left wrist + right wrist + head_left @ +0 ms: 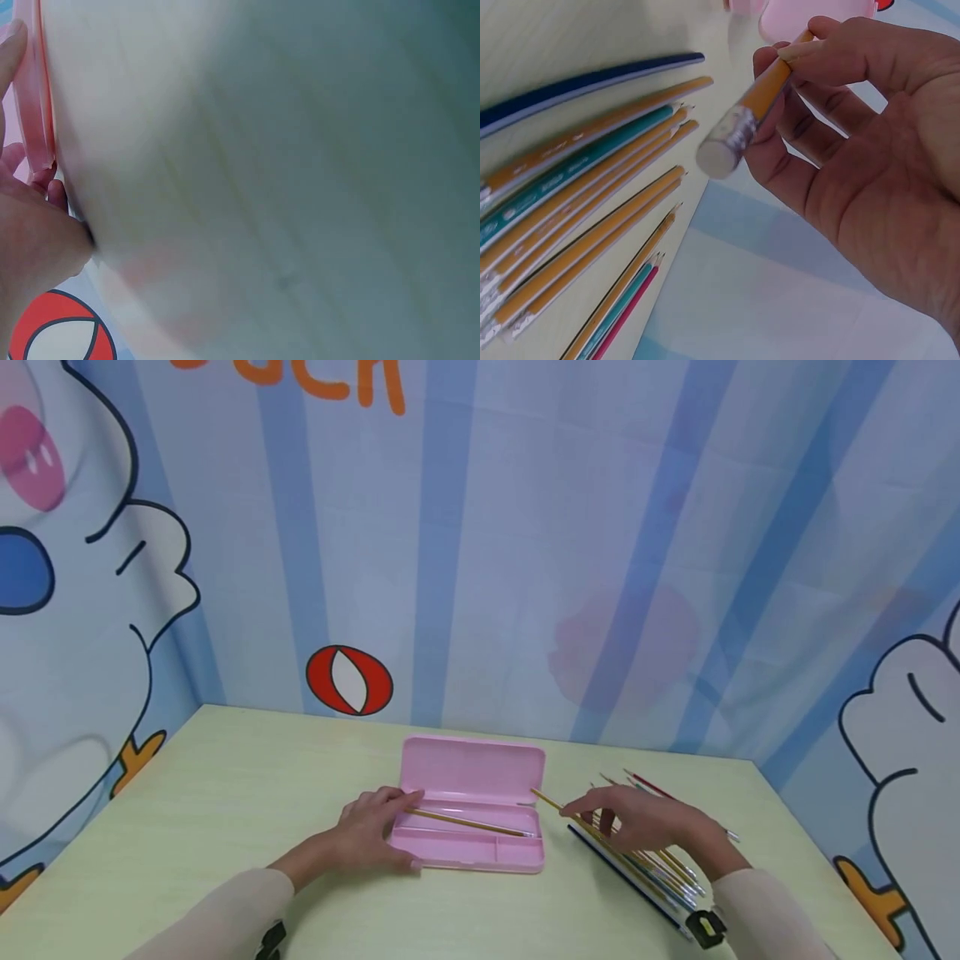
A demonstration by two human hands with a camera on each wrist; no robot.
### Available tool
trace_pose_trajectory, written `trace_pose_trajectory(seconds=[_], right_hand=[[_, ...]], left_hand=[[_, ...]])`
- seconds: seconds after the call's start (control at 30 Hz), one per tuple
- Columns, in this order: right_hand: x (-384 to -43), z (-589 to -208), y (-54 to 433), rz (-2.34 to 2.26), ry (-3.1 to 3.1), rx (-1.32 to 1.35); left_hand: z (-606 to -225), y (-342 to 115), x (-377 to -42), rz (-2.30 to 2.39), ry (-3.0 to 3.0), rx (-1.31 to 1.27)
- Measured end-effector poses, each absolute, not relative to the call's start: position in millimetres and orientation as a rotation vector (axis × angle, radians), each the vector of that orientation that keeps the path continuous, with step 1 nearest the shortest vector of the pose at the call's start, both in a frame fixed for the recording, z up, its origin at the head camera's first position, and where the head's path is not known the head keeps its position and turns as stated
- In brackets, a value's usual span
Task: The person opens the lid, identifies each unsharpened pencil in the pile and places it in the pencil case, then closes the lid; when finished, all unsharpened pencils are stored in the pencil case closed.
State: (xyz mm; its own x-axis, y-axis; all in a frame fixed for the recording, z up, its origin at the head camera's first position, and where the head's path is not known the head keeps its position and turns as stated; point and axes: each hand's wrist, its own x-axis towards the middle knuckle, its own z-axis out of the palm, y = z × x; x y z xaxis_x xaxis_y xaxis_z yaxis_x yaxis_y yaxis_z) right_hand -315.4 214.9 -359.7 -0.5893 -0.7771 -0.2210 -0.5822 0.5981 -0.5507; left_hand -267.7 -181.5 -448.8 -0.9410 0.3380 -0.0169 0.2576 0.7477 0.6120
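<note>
An open pink pencil case (472, 768) lies on the table with its lid raised at the back. Inside it is one yellow pencil (472, 823), slanting across the tray. My left hand (367, 832) grips the case's left end, thumb at the front and fingers at the side; the left wrist view shows the case's edge (34, 97) between them. To the right of the case, my right hand (645, 817) pinches another yellow pencil (765, 94) between thumb and fingers. Its eraser end faces the right wrist camera, while its other end points toward the case.
Several yellow and green pencils (577, 150) lie side by side under and beside my right hand. A long dark blue stick (592, 86) lies at their near side, a red pencil (648, 783) at the far side. Behind the table (300, 760) hangs a striped cloth (510, 568).
</note>
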Motion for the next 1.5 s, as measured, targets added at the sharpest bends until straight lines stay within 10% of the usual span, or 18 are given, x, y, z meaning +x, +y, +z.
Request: trace_pose_trajectory(seconds=[1.5], right_hand=[[-331.8,-385.5,81.9,-0.378,2.429,-1.225]], left_hand=[[-447.4,-180.7,-267.4,0.942,2.816,0.455]])
